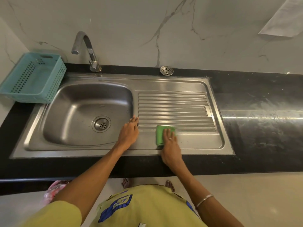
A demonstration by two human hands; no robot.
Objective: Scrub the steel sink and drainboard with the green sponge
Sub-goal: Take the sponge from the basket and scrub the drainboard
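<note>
One green sponge (161, 134) is seen at the lower centre of the frame, lying flat on the near ribs of the drainboard (188, 110); it is bright green, folded-looking and soft-edged. It is pressed down by the right hand (170, 145), whose fingers are laid out straight over it. One left hand (129, 132) is rested flat, fingers extended, on the steel strip between drainboard and sink (78, 112), with nothing held. One basin with one drain is shown at centre left. One tap (86, 49) is mounted behind it, one loose strainer (166, 70) is set on the black counter (262, 104), and one teal basket (32, 77) is placed at upper left.
</note>
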